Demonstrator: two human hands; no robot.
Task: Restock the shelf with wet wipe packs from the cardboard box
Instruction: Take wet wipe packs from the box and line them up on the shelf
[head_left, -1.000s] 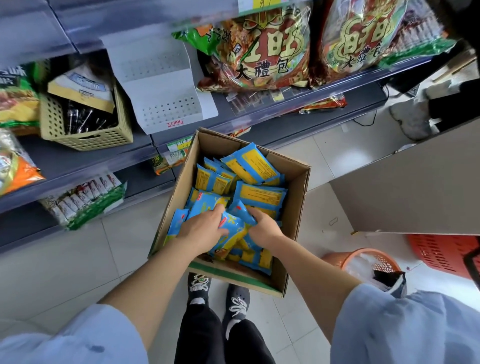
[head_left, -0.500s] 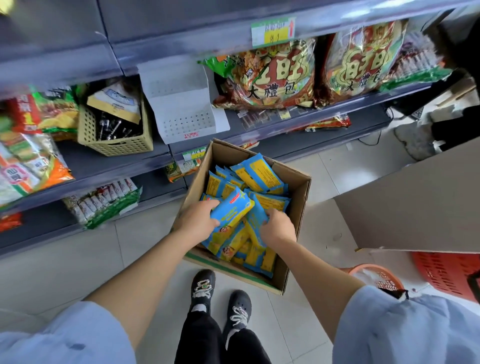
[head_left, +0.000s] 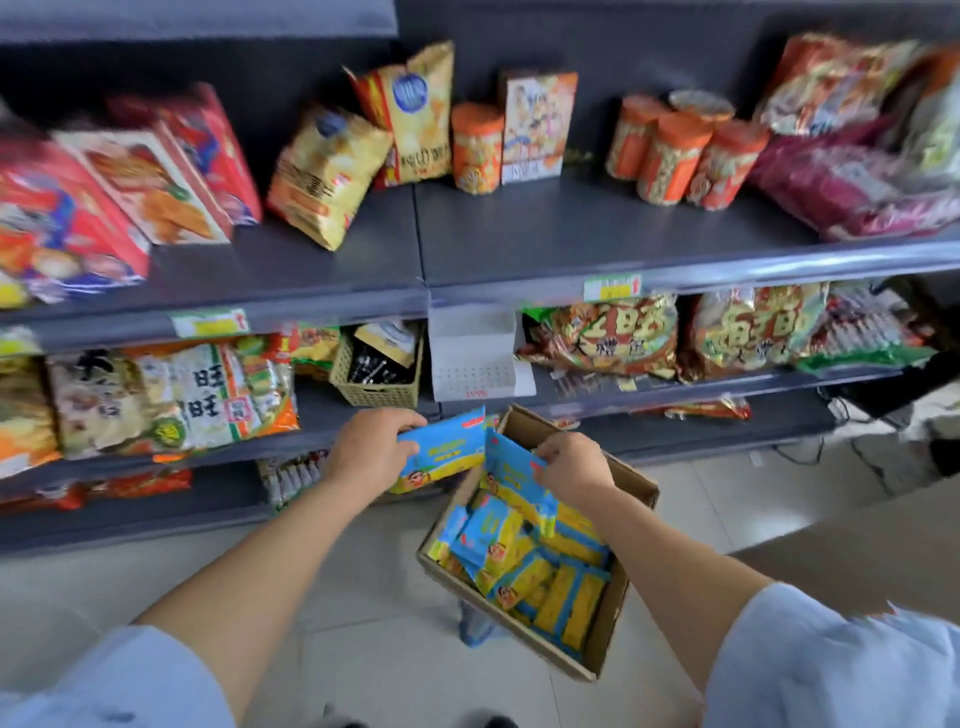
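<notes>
Dark grey metal shelves (head_left: 571, 244) run across the upper and middle frame against a dark back panel (head_left: 649, 57). Pale tiled floor (head_left: 374, 597) fills the lower middle, and a beige counter (head_left: 857, 540) edge juts in at lower right.

This is a small shop, a grocery or convenience store. Grey metal shelves (head_left: 571, 244) rise in tiers against a dark back panel, and their front edges carry yellow-and-green price tags (head_left: 612, 287). Goods for sale stand on them in rows: snack bags (head_left: 327, 176), orange canisters (head_left: 670, 156) side by side, large gold bags (head_left: 602, 338) with Chinese lettering, and a beige plastic basket (head_left: 376, 374) of small items. On the pale tiled floor (head_left: 374, 613) before the shelves sits an open cardboard box (head_left: 615, 618) full of identical blue-and-yellow packs (head_left: 550, 582).
</notes>
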